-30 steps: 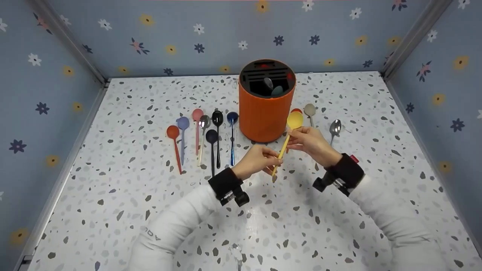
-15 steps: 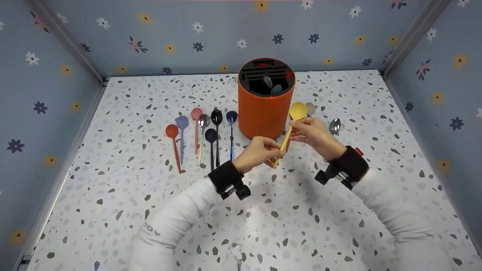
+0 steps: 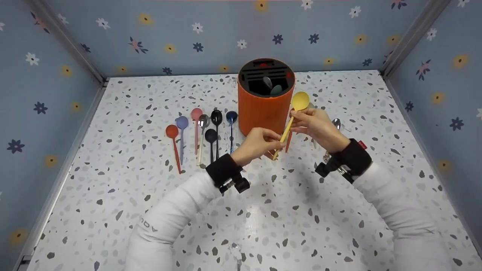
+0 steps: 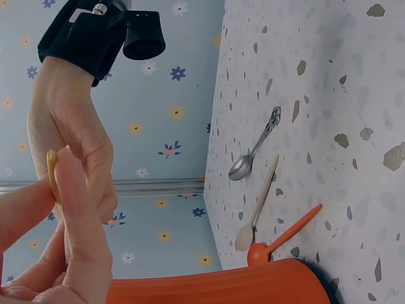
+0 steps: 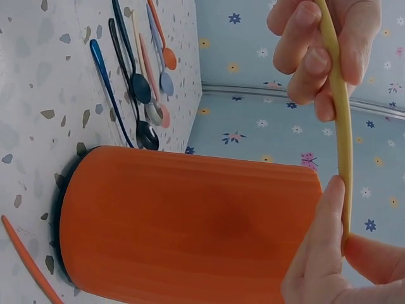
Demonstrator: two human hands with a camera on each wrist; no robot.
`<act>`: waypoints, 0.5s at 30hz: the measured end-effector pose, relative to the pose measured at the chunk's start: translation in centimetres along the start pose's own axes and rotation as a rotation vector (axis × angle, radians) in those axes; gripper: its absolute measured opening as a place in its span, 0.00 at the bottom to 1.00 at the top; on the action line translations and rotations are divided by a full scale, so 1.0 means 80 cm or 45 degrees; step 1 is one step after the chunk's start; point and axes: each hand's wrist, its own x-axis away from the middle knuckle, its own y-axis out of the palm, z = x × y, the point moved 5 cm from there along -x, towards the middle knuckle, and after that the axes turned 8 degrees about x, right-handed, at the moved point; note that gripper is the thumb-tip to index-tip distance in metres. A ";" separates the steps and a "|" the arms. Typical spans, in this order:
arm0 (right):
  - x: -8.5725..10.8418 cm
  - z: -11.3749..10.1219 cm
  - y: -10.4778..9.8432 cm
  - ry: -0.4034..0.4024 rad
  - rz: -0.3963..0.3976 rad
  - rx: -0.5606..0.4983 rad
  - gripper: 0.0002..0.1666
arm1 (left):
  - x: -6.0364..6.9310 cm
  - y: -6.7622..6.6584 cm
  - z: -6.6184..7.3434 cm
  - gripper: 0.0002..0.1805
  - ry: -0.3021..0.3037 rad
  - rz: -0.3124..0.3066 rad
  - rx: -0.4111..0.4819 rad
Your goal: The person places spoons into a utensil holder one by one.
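Observation:
A yellow spoon (image 3: 300,101) is raised in front of the orange cylindrical utensil holder (image 3: 261,114), tilted with its bowl up and to the right. My left hand (image 3: 260,145) pinches the lower end of its handle. Just below the bowl, my right hand (image 3: 318,126) pinches the handle between thumb and fingers. Seen from the right wrist, the yellow handle (image 5: 340,120) runs between both hands, beside the holder's wall. Inside the holder's black slotted top stand a silver spoon (image 3: 267,82) and a grey-green spoon (image 3: 276,90).
Left of the holder lie several spoons, among them a red one (image 3: 172,131), a purple one (image 3: 182,122) and a blue one (image 3: 231,116). On the right lie an orange spoon (image 4: 285,234), a beige spoon (image 4: 259,206) and a silver spoon (image 4: 253,151). Flowered panels (image 3: 241,34) enclose the speckled table.
Both hands have moved the yellow spoon away from me and upward in the view, its bowl now beside the holder's upper right side. Both grips stay on the handle.

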 end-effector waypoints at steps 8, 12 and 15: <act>-0.005 -0.011 -0.003 -0.021 0.057 -0.011 0.15 | -0.004 -0.003 0.009 0.10 0.021 0.042 0.020; -0.006 -0.016 -0.004 -0.019 0.064 -0.039 0.14 | -0.007 -0.004 0.013 0.11 0.026 0.054 0.022; -0.007 -0.022 -0.005 -0.029 0.068 -0.042 0.14 | -0.009 -0.005 0.016 0.11 0.039 0.062 0.029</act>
